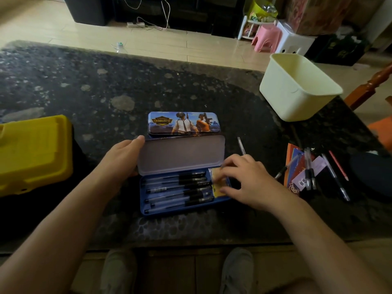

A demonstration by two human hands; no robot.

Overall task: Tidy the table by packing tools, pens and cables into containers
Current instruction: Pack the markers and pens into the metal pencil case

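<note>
Left hand point(125, 153): grips the left edge of the raised lid point(182, 153), thumb on top and fingers curled behind it.
Right hand point(244, 179): pinches a yellow packet point(218, 183) between thumb and curled fingers, at the right end of the tray.
Pencil case point(184, 210): shallow blue rectangular tray with rounded corners, lying open on the desk between the two hands; the lid's inside is smooth and matt grey.
Black pens point(180, 187): slim clear barrels with dark grips, laid side by side along the tray, just left of the packet.
Printed tin point(183, 124): closed, glossy, with a picture on top; it touches the back of the lid.
Loose pen point(241, 145): just beyond the right hand.
Pens and cards point(309, 172): scattered to the right.
Cream tub point(297, 88): smooth plastic, far right.
Yellow box point(34, 153): moulded plastic, far left.
Desk point(84, 92): dark speckled stone.
</note>
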